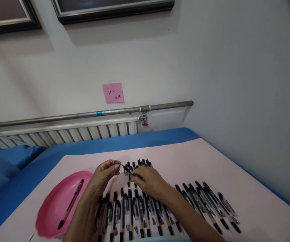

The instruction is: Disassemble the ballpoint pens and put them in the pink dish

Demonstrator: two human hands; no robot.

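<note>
My left hand (106,174) is raised over the table with thumb and fingertips pinched together. Between them is a tiny piece that looks like a metal pen tip (120,164), though it is too small to be sure. My right hand (148,179) grips a black pen (128,169), whose thin point reaches toward the left fingertips. Below both hands lie rows of black and clear pens with loose caps (141,205). Small silver cone-shaped tips (136,230) are scattered among them. Behind the right hand stands another cluster of pen parts (144,163).
A pink scalloped plate (49,208) at the left holds one capped pen (70,204). More pens and caps (207,201) lie to the right of my right forearm. The pale pink sheet (182,158) covers a blue surface, bounded by a wall and a radiator (84,133).
</note>
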